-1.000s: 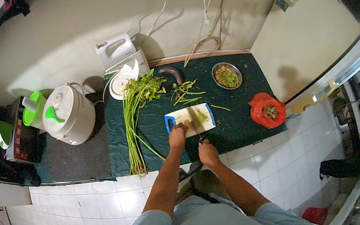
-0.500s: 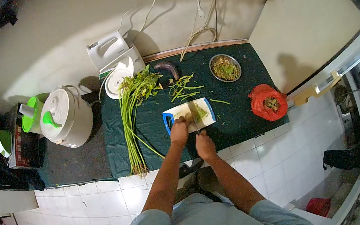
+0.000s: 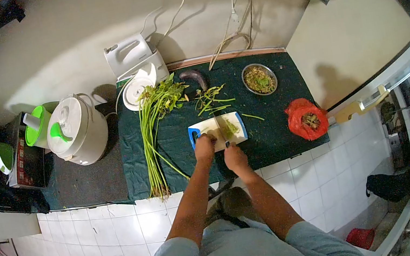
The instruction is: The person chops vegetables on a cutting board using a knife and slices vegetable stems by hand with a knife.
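A white cutting board [image 3: 239, 133] with blue ends lies near the front of the green-covered counter. My right hand [image 3: 235, 156] is closed around the handle of a knife [image 3: 220, 128], whose blade points away from me across the board. Just left of the blade, my left hand [image 3: 204, 146] rests on the board with its fingers bent together; whatever they pinch is hidden. Chopped greens [image 3: 230, 127] lie to the right of the blade. Behind the board are loose cut stems [image 3: 209, 100], and to its left lies a long bunch of leafy green stems [image 3: 151, 143].
A metal bowl of chopped greens [image 3: 259, 79] stands at the back right, and a red plastic bag [image 3: 307, 119] with scraps sits at the right edge. An eggplant [image 3: 194, 79], a white mixer [image 3: 133, 58] and a white rice cooker [image 3: 77, 131] stand toward the back and left.
The view has shifted slightly, moving the counter a little in the picture. The knife and my right hand have tilted slightly; my left hand stays on the board beside the blade.
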`<state>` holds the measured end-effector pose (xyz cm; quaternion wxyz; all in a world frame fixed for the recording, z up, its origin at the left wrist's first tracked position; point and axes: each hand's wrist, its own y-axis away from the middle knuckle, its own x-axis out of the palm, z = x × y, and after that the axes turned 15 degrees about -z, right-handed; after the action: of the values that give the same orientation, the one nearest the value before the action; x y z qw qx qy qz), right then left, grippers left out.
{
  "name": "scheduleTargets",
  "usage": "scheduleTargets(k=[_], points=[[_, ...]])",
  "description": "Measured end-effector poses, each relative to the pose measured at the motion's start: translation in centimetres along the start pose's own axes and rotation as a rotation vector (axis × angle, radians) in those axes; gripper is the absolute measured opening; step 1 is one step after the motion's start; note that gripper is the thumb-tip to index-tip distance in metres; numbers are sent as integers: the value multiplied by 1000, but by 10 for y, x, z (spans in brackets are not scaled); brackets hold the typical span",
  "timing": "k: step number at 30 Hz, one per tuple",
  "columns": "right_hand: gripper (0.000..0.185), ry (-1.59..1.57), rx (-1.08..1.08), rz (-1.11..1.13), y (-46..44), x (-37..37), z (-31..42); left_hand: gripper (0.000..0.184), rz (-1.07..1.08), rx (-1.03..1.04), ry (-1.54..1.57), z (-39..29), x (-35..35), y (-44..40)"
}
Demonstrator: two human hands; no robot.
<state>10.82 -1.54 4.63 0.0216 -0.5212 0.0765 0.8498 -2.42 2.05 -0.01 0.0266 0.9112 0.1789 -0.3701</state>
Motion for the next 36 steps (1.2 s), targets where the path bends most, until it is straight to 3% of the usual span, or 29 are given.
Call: scheduleTargets(k=[3,8,10,12,14,15,18,20,23,26,29,31,34,36], points=[[35,44,25,22,-7,-7,10,13,16,54,-32,1,2,-8],[35,-33,73,-2,15,39,-18,11,6,-60,-61,-17,-14,-3],[33,-139,-55,-111,13,27,-9,11,23,15,-82,-1,2,-11],[34,-92,25,-75,-2,10,7,11,42,88,-106,9,9,-8],[33,0,78,84,-2,-27,32,12,87,19,-127,-1,1,-6],[33,7,-31,65,0,-19,24,12,88,26,-128,-3,-1,-4],[34,-67,31,-55,26,9,6,14,-22,182,-72,-2,4,11],[34,-10,102,-55,22,7,9,17,-59,245,-67,5,11,13],[34,-79,40,9,7,-4,16,18,-105,360,-127,10,9,18],[34,-21,33,3,-1,-9,21,18,-20,220,-201,0,1,14],[35,-72,-1,-24,14,16,1,16,11,261,-305,-15,-14,12],[34,-42,116,56,24,19,2,17,-29,270,-315,-11,-9,9],[29,-126,5,-76,14,4,16,20,-25,206,-264,-10,-9,8],[32,-87,32,-39,5,-3,24,22,-2,143,-205,-13,-11,0]])
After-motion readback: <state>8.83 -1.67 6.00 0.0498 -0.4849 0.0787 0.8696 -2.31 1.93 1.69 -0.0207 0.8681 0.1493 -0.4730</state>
